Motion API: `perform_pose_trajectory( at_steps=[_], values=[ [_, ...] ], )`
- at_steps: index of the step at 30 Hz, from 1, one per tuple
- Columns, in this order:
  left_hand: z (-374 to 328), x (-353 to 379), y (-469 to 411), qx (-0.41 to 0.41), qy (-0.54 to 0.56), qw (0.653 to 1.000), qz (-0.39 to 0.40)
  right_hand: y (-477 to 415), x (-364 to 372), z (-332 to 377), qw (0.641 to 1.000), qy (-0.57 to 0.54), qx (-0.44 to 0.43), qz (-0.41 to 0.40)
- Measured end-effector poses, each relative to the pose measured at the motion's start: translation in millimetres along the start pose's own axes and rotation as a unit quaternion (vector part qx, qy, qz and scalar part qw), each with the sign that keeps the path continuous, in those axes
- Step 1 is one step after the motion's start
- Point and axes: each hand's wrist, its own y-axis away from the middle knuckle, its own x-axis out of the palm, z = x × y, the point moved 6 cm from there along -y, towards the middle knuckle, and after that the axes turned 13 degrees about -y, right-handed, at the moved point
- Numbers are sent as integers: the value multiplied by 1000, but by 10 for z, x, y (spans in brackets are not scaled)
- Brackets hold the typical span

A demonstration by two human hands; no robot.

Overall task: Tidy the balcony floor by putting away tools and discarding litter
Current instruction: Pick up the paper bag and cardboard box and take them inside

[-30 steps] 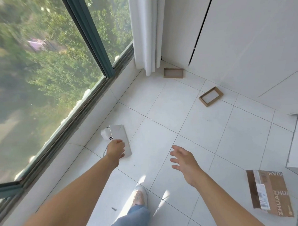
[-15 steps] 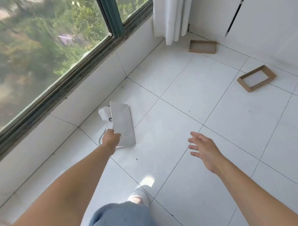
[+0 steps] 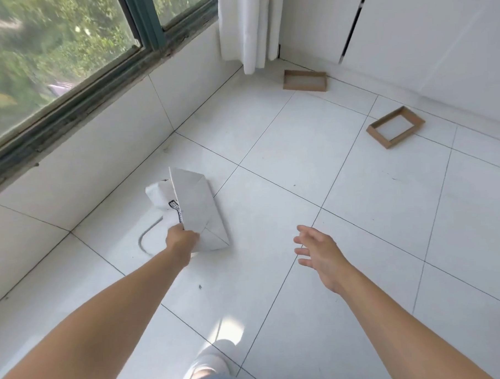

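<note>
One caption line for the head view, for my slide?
Left hand grips white folded paper bag beside white tiled wall; right hand hovers open.

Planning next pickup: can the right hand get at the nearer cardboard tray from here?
Probably not without a step: the right hand is open and empty, and only bare floor tile lies between it and the nearer cardboard tray, but the tray looks beyond arm's reach.

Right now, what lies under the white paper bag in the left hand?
A white thing with black print sticks out at the left edge of the paper bag, with a grey cord on the floor. The bag covers the rest.
</note>
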Motion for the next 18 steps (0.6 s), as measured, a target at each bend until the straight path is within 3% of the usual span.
perform_pose_trajectory(
  at_steps=[6,9,12,14,18],
  values=[
    [-811,701,841,111,-37,974,195,-12,-210,54,997,13,-17,-79],
    [-1118,1046,1179,160,-57,948,269,-11,-475,100,984,-125,-9,-124],
    [-1290,1344,1537,200,-70,917,337,56,-656,178,955,-274,-20,-113],
    [-1358,1528,1737,212,-73,904,363,173,-840,279,945,-293,-59,-135],
    [-1545,1729,1982,286,-162,892,311,390,-1304,454,925,-323,-121,-158]
  ],
)
